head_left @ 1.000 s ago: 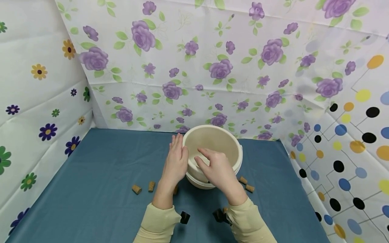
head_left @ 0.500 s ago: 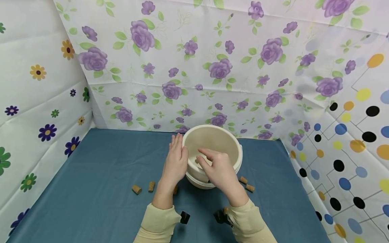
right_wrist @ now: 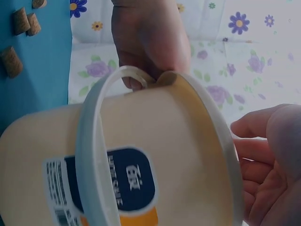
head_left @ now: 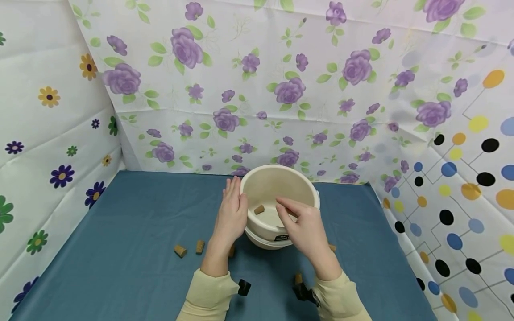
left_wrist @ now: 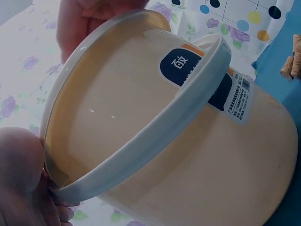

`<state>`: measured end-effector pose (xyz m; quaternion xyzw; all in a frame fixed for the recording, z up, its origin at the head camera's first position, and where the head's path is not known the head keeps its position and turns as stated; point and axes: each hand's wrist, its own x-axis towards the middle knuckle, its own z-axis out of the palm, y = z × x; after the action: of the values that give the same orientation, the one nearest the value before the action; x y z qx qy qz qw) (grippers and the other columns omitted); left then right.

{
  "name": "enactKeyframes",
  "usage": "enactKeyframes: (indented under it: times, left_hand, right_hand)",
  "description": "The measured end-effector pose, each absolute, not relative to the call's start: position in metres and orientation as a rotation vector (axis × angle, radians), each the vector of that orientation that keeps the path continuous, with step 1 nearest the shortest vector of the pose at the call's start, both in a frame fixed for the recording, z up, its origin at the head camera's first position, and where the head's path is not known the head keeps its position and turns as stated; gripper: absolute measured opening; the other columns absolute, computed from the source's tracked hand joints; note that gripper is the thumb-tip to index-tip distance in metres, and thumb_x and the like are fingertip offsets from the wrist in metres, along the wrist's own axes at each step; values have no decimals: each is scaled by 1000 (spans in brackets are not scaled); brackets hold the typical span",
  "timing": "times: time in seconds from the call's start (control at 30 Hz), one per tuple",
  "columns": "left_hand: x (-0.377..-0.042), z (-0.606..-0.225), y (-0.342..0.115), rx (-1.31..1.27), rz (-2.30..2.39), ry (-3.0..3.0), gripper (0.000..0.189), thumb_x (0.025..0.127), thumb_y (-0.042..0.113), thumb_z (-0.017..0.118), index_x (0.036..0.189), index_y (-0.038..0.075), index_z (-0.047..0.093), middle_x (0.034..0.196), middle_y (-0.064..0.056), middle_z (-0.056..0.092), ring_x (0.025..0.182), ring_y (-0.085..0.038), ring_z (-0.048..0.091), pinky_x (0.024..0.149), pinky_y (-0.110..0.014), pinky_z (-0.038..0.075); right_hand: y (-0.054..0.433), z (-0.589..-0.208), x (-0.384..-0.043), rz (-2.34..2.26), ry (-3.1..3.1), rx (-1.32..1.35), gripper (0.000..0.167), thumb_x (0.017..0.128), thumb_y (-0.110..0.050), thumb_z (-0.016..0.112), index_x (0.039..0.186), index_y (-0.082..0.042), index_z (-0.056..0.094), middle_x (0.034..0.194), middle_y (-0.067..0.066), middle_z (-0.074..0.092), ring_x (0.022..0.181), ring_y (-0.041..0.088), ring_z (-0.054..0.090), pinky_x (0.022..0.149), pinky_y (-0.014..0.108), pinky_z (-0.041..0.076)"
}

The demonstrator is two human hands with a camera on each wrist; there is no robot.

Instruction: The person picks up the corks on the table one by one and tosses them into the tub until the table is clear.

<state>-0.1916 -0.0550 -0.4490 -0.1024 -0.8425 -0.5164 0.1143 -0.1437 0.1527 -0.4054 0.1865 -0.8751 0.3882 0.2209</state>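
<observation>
A cream bucket [head_left: 277, 176] stands at the back middle of the blue cloth, open at the top. Inside it lies a cork [head_left: 259, 209]. My left hand [head_left: 232, 207] rests along the bucket's left side with its fingers fairly straight. Over the near right part of the opening hovers my right hand [head_left: 303, 227], thumb and forefinger apart and nothing seen between them. The right wrist view shows the right hand's [right_wrist: 273, 165] fingers loosely bent beside the rim. The bucket's white handle [left_wrist: 155, 136] hangs down over its labelled front.
Several more corks lie on the blue cloth [head_left: 152, 214]: a cork [head_left: 180, 250] and another cork [head_left: 200, 246] to the left, a cork [head_left: 298, 278] in front, and a cork [head_left: 332, 248] partly hidden by the right hand. Patterned sheets [head_left: 225, 142] rise behind and at both sides.
My right hand has moved right, away from the middle of the bucket's opening. A cork now lies in plain view inside the bucket. The left hand has stayed at the side.
</observation>
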Motion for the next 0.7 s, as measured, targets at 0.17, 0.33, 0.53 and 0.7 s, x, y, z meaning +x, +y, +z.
enactKeyframes:
  times: [0.17,0.33,0.53,0.7]
  left_hand:
    - [-191,-449,-56,-312,-1520,-2466,60,117,31,31,169,1,25,177,-12,18,164,-20,1,133,-48,4]
    - [-191,-448,-55,-322,-1518,-2451,60,117,29,33,168,-1,26,177,-13,19,165,-23,2,133,-49,5]
    - [-191,-448,-55,-322,-1524,-2443,58,116,23,35,168,-2,27,176,-14,19,165,-24,3,133,-51,5]
    - [-191,-449,-55,-312,-1533,-2450,57,116,22,35,168,-1,27,177,-13,19,164,-23,2,133,-49,5]
  right_hand:
    - [167,-408,-137,1114,-2374,478,23,105,-16,71,124,-8,82,119,7,79,100,17,78,79,35,66]
    - [179,-410,-131,1101,-2332,441,21,103,-12,73,122,-9,83,116,5,80,90,15,78,65,21,60]
    - [193,-414,-126,1083,-2275,436,21,102,-7,74,121,-6,82,116,7,80,98,20,79,80,12,57]
    - [206,-416,-121,1053,-2242,400,22,101,-4,74,121,-5,82,114,6,80,95,21,78,81,11,57]
